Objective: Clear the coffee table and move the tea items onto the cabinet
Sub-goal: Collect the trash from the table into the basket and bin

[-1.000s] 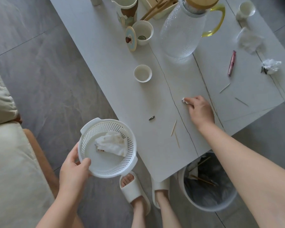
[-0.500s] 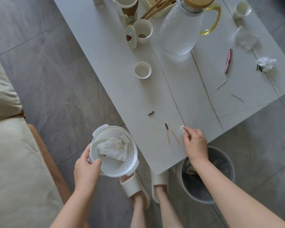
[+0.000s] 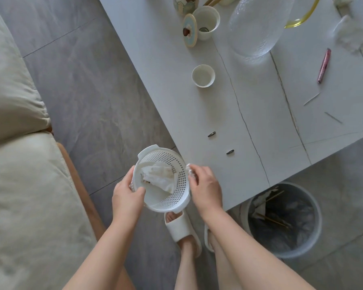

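Teacups (image 3: 203, 75) and the glass pitcher (image 3: 258, 28) sit on the bench (image 3: 260, 122), fragile, likely slick; grip each cup around its wall. Left hand (image 3: 127, 197) grasps the light plastic basket (image 3: 177, 195); right hand (image 3: 205, 188) pinches a soft tissue scrap (image 3: 189, 169) at its rim.

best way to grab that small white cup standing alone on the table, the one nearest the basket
Take the small white cup by its rim, from straight above, thumb and fingers on opposite sides of the wall. It stands upright with its mouth open, has no handle, and the table around it is bare, so a top pinch looks clear. The right hand is nearer but pinches a white scrap.
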`<state>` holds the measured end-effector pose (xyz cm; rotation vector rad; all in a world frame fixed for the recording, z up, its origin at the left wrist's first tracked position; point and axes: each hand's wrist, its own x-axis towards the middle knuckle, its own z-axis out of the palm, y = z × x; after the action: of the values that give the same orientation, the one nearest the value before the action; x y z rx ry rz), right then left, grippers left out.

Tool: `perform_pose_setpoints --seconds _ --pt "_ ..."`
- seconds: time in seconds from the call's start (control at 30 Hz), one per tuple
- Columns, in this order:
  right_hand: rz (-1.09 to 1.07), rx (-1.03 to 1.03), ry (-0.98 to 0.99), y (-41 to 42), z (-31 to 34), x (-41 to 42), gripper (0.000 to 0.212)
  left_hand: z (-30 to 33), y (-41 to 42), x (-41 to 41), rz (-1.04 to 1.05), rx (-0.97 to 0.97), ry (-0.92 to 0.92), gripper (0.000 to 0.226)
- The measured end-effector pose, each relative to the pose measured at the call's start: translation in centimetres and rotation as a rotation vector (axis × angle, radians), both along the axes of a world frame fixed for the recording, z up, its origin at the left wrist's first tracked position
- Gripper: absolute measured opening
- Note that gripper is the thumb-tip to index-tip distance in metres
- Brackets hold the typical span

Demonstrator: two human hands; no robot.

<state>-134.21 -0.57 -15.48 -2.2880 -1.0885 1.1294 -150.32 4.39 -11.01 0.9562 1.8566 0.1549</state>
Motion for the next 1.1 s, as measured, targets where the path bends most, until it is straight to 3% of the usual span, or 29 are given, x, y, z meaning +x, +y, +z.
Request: perform_pose_setpoints --seconds 0.1,0.27,0.43,0.5,0.63,0.7,0.83,0.93,1.1 --pt "0.095 0.048 0.148 0.5 0.5 -1.0 0.023 -0.1 0.5 -0.3 -0.004 -0.013 -0.027 0.071" --pt "-0.216 0.163 -0.115 1.3 1.0 5.5 0.024 -0.4 1.0 -0.9 -0.026 -0.037 -0.045 0.071" --pt "-0.361 0.018 -0.214 1.2 -0.2 9.5 0.025 -0.9 1.3 -1.2 -0.023 -0.044 -0.037 0.071" --pt "-0.304 0.031 -0.187 1.4 -0.4 8.4 0.023 -1.0 1.4 -1.2 -0.021 -0.042 -0.032 0.07" --pt "0.013 0.044 0.005 2.2 -0.5 3.2 0.023 -1.1 1.8 -1.2 -0.025 -0.031 -0.022 0.069" --pt "0.033 0.073 0.083 2.8 -0.2 1.9 0.023 -1.1 2.2 -1.3 -0.033 -0.031 -0.015 0.068" --pt "-0.168 0.196 -0.057 5.4 0.3 4.6 0.023 -1.1 3.0 -1.4 -0.057 -0.044 -0.011 0.068" --pt "-0.222 0.14 -0.16 7.3 -0.2 7.5 0.027 -1.2 3.5 -1.6 -0.053 -0.055 -0.012 0.067" --pt "-0.004 -0.025 -0.192 7.6 -0.7 6.1 0.026 -0.9 3.7 -1.5 -0.058 -0.05 -0.015 0.065"
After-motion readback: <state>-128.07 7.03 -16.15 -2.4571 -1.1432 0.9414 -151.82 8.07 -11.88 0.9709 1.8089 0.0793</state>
